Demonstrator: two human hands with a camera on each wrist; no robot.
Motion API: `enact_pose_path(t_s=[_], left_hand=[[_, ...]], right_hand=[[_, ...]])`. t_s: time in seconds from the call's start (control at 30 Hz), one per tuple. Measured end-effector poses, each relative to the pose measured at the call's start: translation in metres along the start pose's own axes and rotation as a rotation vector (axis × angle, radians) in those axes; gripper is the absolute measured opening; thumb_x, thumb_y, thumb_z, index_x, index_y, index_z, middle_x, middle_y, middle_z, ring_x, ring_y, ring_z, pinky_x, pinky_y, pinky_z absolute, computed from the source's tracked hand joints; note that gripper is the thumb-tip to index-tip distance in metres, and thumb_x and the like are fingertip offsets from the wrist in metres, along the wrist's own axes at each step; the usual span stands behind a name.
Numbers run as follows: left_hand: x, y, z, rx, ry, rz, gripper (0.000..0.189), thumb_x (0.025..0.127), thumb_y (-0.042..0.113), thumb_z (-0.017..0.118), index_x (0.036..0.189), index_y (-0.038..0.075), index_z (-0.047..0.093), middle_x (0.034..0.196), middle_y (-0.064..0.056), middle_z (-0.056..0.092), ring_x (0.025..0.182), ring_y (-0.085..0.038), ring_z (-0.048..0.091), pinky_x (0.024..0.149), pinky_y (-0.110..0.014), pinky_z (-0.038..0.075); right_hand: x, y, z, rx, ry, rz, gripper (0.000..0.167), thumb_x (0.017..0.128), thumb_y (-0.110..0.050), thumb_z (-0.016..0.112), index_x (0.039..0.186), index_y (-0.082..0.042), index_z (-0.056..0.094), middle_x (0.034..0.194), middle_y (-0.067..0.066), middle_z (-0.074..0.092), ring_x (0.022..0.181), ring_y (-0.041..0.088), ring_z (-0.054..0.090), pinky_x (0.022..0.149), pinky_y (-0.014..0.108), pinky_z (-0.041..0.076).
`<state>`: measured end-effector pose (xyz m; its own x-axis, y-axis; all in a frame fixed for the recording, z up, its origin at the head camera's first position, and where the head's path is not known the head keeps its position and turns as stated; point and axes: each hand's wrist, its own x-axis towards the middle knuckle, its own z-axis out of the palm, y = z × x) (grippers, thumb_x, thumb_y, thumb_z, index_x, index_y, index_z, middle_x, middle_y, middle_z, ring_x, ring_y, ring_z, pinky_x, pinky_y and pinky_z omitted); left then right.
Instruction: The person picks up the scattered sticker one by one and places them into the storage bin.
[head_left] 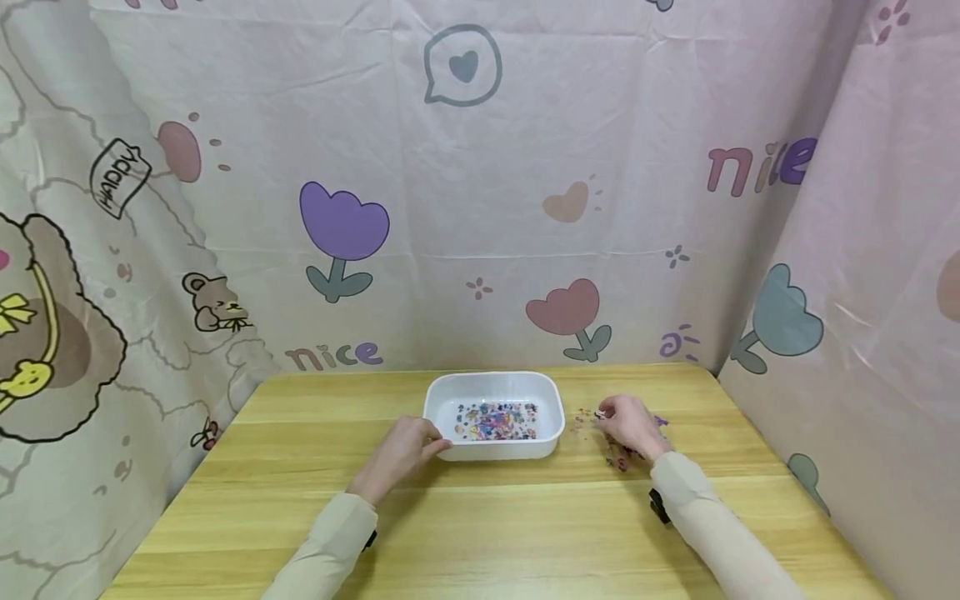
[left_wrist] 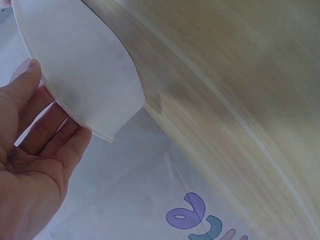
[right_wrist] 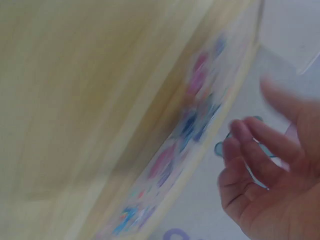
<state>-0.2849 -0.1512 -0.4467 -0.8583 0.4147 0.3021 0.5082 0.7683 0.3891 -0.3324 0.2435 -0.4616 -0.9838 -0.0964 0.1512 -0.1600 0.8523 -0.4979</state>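
A white plastic tray [head_left: 495,451] stands on the table, with many small colourful pieces [head_left: 498,422] over its floor. My left hand [head_left: 401,454] grips its near left corner; in the left wrist view the thumb lies at the rim and the fingers curl against it. To the right of the tray, my right hand [head_left: 628,423] hovers over more small colourful pieces [head_left: 618,461], partly covering them. In the blurred right wrist view, its thumb [right_wrist: 280,100] stands apart from the bent fingers, with nothing showing between them. Below, the pieces [right_wrist: 190,125] form a strip.
The wooden table [head_left: 495,533] reaches back to a printed curtain [head_left: 465,167], which also hangs at the left and right sides. A few pale pieces [head_left: 582,419] lie between the tray and my right hand. Dark wrist devices [head_left: 658,506] sit under the sleeves.
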Motion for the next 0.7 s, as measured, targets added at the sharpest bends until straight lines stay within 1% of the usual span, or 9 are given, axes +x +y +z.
enact_pose_path(t_s=[0.07,0.1,0.2,0.3,0.43,0.5,0.57,0.7], left_hand=[[-0.001,0.0,0.0,0.003,-0.003,-0.001,0.014,0.085,0.022,0.076,0.084,0.008,0.077,0.078,-0.005,0.074,0.063,-0.004,0.057,0.057,-0.016,0.047],[-0.001,-0.001,0.0,0.005,-0.005,-0.003,0.014,0.085,0.022,0.076,0.084,0.008,0.077,0.078,-0.004,0.074,0.063,-0.004,0.057,0.057,-0.016,0.047],[-0.002,-0.001,0.0,0.003,-0.012,-0.006,0.014,0.085,0.022,0.076,0.084,0.008,0.077,0.078,-0.004,0.074,0.063,-0.004,0.057,0.057,-0.016,0.047],[-0.001,0.0,0.0,-0.004,-0.019,-0.012,0.014,0.085,0.022,0.075,0.084,0.008,0.077,0.078,-0.004,0.074,0.063,-0.004,0.057,0.057,-0.016,0.047],[0.0,0.001,0.0,-0.008,-0.021,-0.029,0.014,0.085,0.022,0.076,0.084,0.008,0.077,0.079,-0.005,0.074,0.063,-0.005,0.057,0.057,-0.017,0.047],[0.001,0.002,-0.001,-0.001,-0.02,-0.037,0.015,0.085,0.023,0.076,0.084,0.008,0.077,0.079,-0.005,0.074,0.064,-0.004,0.056,0.058,-0.017,0.048],[0.002,0.002,-0.001,0.009,-0.014,-0.031,0.015,0.084,0.022,0.076,0.083,0.008,0.077,0.079,-0.005,0.074,0.064,-0.005,0.056,0.059,-0.018,0.048],[0.002,0.001,-0.001,0.019,-0.008,-0.026,0.015,0.084,0.023,0.076,0.083,0.009,0.077,0.079,-0.004,0.074,0.065,-0.005,0.057,0.06,-0.018,0.049]], right_hand=[[-0.002,0.005,0.0,-0.066,-0.056,-0.005,0.034,0.082,-0.028,0.079,0.097,0.001,0.069,0.091,0.013,0.068,0.081,0.023,0.059,0.07,0.041,0.05],[-0.003,0.007,0.0,-0.098,-0.074,0.003,0.037,0.08,-0.034,0.081,0.093,-0.001,0.068,0.089,0.012,0.065,0.081,0.023,0.055,0.069,0.04,0.048],[-0.005,0.01,0.0,-0.171,-0.105,0.003,0.044,0.076,-0.043,0.083,0.085,-0.005,0.063,0.084,0.009,0.059,0.08,0.025,0.05,0.066,0.039,0.042],[-0.004,0.013,0.001,-0.207,-0.12,0.01,0.049,0.074,-0.046,0.083,0.092,-0.004,0.065,0.088,0.009,0.061,0.081,0.026,0.052,0.069,0.04,0.045],[0.0,0.017,0.0,-0.217,-0.142,0.018,0.058,0.073,-0.048,0.083,0.103,-0.001,0.065,0.096,0.015,0.062,0.086,0.03,0.054,0.074,0.047,0.047],[0.002,0.018,0.0,-0.214,-0.15,0.021,0.062,0.073,-0.048,0.083,0.108,0.001,0.064,0.1,0.017,0.062,0.091,0.033,0.054,0.078,0.051,0.046],[0.003,0.019,-0.001,-0.209,-0.158,0.032,0.067,0.073,-0.048,0.083,0.114,0.001,0.063,0.106,0.019,0.061,0.097,0.036,0.052,0.083,0.055,0.044],[0.005,0.02,-0.001,-0.186,-0.176,0.051,0.073,0.073,-0.048,0.083,0.122,0.001,0.06,0.113,0.021,0.06,0.105,0.04,0.049,0.09,0.059,0.039]])
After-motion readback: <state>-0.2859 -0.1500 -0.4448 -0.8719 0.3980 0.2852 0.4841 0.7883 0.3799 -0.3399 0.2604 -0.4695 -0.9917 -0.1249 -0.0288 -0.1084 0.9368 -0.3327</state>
